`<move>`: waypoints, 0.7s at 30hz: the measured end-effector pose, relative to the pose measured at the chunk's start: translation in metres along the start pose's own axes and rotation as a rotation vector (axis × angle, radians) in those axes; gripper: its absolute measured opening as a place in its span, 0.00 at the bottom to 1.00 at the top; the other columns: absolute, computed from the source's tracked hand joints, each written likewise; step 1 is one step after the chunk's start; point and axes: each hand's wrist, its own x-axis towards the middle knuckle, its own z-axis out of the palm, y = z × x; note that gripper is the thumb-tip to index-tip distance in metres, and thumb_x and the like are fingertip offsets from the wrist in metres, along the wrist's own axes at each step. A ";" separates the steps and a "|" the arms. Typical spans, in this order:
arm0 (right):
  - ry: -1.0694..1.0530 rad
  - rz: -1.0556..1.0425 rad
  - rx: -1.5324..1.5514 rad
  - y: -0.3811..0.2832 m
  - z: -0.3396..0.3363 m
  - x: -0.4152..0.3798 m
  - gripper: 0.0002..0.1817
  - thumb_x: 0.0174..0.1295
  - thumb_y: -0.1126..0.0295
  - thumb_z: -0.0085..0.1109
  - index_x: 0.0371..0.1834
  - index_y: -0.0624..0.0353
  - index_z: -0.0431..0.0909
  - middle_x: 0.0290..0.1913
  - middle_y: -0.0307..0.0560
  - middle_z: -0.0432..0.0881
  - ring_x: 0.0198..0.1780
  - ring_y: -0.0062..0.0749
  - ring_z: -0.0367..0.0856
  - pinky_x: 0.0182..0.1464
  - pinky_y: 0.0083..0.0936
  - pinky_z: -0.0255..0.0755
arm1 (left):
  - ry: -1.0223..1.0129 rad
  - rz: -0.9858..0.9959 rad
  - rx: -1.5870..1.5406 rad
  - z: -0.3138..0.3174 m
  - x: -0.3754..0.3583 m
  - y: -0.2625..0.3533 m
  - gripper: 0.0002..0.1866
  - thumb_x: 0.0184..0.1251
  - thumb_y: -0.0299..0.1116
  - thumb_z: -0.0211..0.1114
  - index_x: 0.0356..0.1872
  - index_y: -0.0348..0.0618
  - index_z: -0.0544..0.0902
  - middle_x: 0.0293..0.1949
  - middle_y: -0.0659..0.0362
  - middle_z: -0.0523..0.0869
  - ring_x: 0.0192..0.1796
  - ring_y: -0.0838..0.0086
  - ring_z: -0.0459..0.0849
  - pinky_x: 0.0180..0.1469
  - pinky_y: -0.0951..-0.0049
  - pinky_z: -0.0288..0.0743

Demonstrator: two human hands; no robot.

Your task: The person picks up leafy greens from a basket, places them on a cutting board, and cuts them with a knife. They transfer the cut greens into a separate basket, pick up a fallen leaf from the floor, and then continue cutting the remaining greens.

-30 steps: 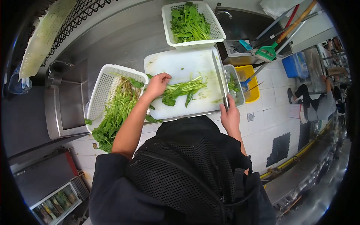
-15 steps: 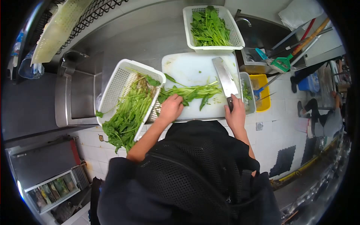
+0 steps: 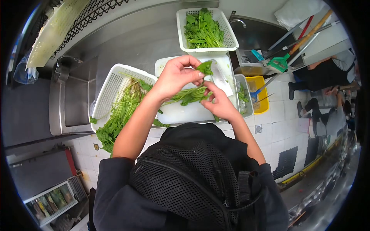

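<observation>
knife (image 3: 222,77): handle hidden behind right hand (image 3: 221,106) | perforated tray (image 3: 54,40): cut by top edge | standing person (image 3: 327,75): blurred

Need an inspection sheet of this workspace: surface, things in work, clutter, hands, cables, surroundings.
Surface: white cutting board on steel counter; green scraps on board.
Things in work: cut greens lie across board; broad knife blade flat at its right, handle not visible.
Clutter: left basket overfilled, leaves over its rim; upper basket holds greens.
Hands: left hand grips a leaf; right hand close by, grip unclear.
Cables: nothing seen around board.
Surroundings: yellow bucket, long-handled tools, people at right.
</observation>
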 end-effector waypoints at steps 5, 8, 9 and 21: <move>-0.111 0.028 0.180 0.051 0.014 0.009 0.25 0.63 0.74 0.69 0.64 0.57 0.74 0.60 0.42 0.80 0.58 0.26 0.77 0.58 0.29 0.75 | 0.128 0.025 -0.154 -0.002 0.021 0.007 0.09 0.71 0.25 0.69 0.47 0.37 0.80 0.38 0.57 0.87 0.41 0.73 0.90 0.45 0.75 0.85; 0.231 0.124 0.456 0.058 0.031 0.012 0.31 0.63 0.75 0.69 0.69 0.56 0.68 0.65 0.44 0.77 0.64 0.30 0.75 0.62 0.33 0.74 | 0.190 -0.032 -0.230 -0.003 0.024 0.006 0.10 0.72 0.26 0.69 0.49 0.39 0.79 0.38 0.58 0.87 0.42 0.72 0.91 0.45 0.74 0.86; 0.348 -0.007 0.176 0.052 0.028 0.015 0.36 0.62 0.76 0.70 0.73 0.56 0.63 0.66 0.46 0.73 0.66 0.35 0.74 0.62 0.36 0.74 | 0.163 -0.040 -0.234 0.001 0.023 0.005 0.08 0.73 0.26 0.68 0.48 0.40 0.79 0.39 0.58 0.88 0.43 0.71 0.91 0.46 0.74 0.87; 0.721 0.079 0.279 0.057 -0.110 -0.020 0.13 0.79 0.66 0.53 0.59 0.56 0.80 0.47 0.39 0.86 0.48 0.23 0.85 0.50 0.22 0.76 | 0.190 -0.019 0.207 0.020 0.031 -0.056 0.17 0.68 0.26 0.70 0.55 0.35 0.80 0.49 0.56 0.85 0.48 0.74 0.87 0.52 0.73 0.81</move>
